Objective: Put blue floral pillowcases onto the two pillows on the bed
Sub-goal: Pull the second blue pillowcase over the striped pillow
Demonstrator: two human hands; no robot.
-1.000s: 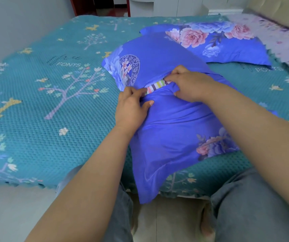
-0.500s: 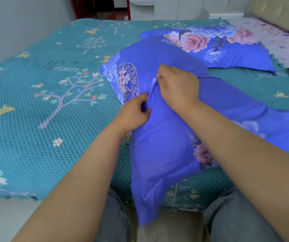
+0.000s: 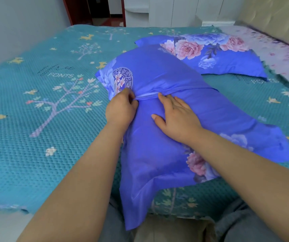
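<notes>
Now the near pillow [image 3: 166,105] lies across the front edge of the bed [image 3: 35,137], already inside its blue floral pillowcase [image 3: 157,154]. The second pillow [image 3: 210,55], up at about one o'clock from it, is also in a blue flowery case and looks done.

The left hand [image 3: 121,109] has its fingers curled and pinches the fabric at the left end of the flap seam [image 3: 147,96]. The right hand [image 3: 177,116] is flat with straight fingers, and its fingertips touch the cloth just below the seam at its right.

I think the step is closing the flap so the pillow inside stays hidden. To do it well, the left hand should keep its pinch tight so the seam does not slide. The right hand should push the loose cloth in under the flap, going along the seam toward three o'clock, bit by bit. Then it can smooth the bumps away.

The loose end of the case hangs off the bed at six o'clock. It could pull the pillow down, so I would slide the pillow up toward twelve o'clock.
</notes>
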